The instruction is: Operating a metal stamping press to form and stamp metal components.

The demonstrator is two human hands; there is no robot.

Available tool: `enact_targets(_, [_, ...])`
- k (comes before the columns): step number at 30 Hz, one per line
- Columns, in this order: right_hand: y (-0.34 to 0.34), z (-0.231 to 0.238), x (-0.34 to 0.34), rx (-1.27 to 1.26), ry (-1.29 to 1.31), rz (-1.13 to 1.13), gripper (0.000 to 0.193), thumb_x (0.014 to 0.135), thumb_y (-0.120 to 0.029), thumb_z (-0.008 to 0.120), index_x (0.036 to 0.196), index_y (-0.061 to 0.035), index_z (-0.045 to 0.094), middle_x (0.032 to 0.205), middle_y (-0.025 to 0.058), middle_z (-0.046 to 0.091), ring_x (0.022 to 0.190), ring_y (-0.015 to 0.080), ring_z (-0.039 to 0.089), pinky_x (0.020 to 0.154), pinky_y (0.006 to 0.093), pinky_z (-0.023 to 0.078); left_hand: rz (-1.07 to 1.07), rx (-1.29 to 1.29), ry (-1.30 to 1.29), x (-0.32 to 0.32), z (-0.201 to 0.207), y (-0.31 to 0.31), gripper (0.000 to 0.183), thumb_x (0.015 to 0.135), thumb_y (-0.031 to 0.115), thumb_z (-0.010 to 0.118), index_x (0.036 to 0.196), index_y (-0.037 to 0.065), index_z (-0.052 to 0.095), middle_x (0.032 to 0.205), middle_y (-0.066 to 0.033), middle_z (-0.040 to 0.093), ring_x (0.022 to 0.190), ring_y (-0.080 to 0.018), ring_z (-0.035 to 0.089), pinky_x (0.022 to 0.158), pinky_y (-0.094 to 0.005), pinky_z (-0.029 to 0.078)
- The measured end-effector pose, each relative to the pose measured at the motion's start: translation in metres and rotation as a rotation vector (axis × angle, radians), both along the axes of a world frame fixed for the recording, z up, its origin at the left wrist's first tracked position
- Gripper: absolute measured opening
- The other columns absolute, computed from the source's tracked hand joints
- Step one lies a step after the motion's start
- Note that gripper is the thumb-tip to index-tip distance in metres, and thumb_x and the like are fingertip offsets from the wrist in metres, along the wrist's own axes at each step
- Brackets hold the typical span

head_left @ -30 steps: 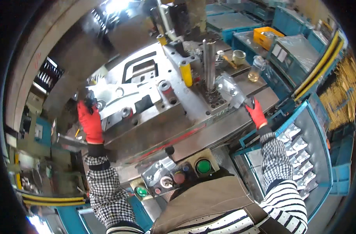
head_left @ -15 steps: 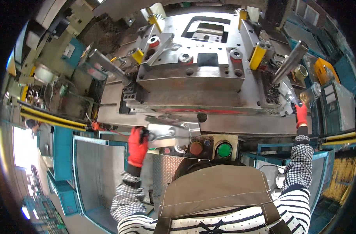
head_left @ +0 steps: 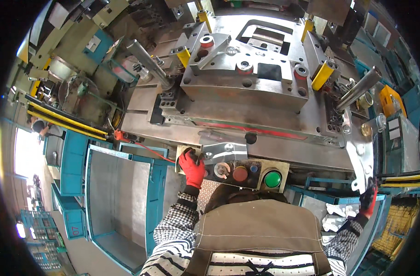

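Left hand (head_left: 192, 168), red-gloved, fingers closed on the left edge of the control panel (head_left: 240, 171) below the press die (head_left: 251, 87); right hand (head_left: 368, 198) clamped on a sheet-metal bracket (head_left: 360, 158) at far right.
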State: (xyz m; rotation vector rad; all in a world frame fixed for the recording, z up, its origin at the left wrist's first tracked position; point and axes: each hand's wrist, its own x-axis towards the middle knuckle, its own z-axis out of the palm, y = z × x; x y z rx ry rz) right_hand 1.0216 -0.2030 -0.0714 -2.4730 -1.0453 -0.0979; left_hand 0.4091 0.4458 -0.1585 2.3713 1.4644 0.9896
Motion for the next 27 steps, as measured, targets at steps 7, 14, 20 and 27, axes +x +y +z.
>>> enact_targets(7, [0.232,0.144,-0.137,0.603,0.528,0.199,0.060,0.109,-0.035,0.054,0.154,0.0042,0.048,0.152,0.0174,0.056,0.136,0.0272,0.056,0.117,0.0415,0.042,-0.234,-0.177,0.010,-0.017,-0.032,0.025,0.060,0.088,0.015,0.072,0.146,0.006,0.059,0.107,-0.0206,0.071,0.104,-0.0414,0.066,0.095,-0.0529,0.049])
enact_targets(14, [0.532,0.204,-0.111,0.654,0.811,0.759,0.047,0.107,-0.023,0.060,0.147,0.0020,0.056,0.140,0.0120,0.065,0.123,0.0185,0.064,0.102,0.0344,0.054,-0.239,-0.178,-0.085,-0.036,-0.007,0.019,0.060,0.087,0.013,0.073,0.145,0.004,0.060,0.115,-0.0201,0.072,0.106,-0.0407,0.066,0.096,-0.0500,0.050])
enact_targets(20, [0.677,0.186,0.049,0.106,0.865,0.594,0.028,0.104,-0.021,0.064,0.123,-0.0012,0.069,0.114,0.0036,0.072,0.097,0.0102,0.066,0.084,0.0274,0.055,-0.054,-0.149,-0.262,-0.094,0.015,0.007,0.058,0.094,0.009,0.073,0.149,0.002,0.057,0.131,-0.0184,0.068,0.123,-0.0363,0.062,0.109,-0.0469,0.046])
enact_targets(27, [0.740,0.155,0.079,-0.312,0.490,0.902,0.050,0.105,-0.034,0.060,0.143,-0.0013,0.065,0.136,0.0101,0.072,0.122,0.0193,0.064,0.107,0.0339,0.049,0.219,-0.331,-0.547,-0.185,-0.030,-0.007,0.050,0.097,0.004,0.068,0.146,-0.003,0.058,0.140,-0.0211,0.065,0.130,-0.0349,0.060,0.114,-0.0446,0.044])
